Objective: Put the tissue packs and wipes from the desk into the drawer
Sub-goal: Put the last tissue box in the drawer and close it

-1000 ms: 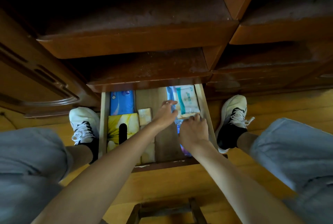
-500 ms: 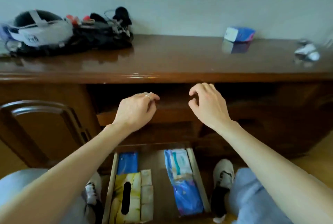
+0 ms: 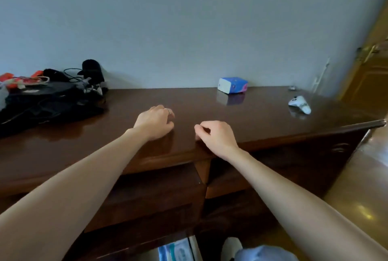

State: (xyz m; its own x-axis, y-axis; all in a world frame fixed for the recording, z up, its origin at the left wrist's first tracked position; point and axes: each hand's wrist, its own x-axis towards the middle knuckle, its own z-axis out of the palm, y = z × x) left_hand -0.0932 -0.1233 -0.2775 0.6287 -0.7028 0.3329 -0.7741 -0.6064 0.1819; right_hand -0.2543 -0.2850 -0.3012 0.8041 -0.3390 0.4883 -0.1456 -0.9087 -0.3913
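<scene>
Hands over desk (image 3: 262, 113) front edge, frame centre: left hand (image 3: 155, 122) and right hand (image 3: 216, 134) loosely curled, empty. Blue tissue pack (image 3: 232, 85) upper right by wall.

Dark brown glossy desk (image 3: 252, 118), blue-and-white tissue pack (image 3: 232, 85) with perhaps pink print, black bag (image 3: 48, 103).

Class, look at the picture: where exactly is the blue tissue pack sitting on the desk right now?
In the head view, the blue tissue pack sits at the back of the desk against the wall, right of centre, beyond the right hand and left of the white controller.
</scene>
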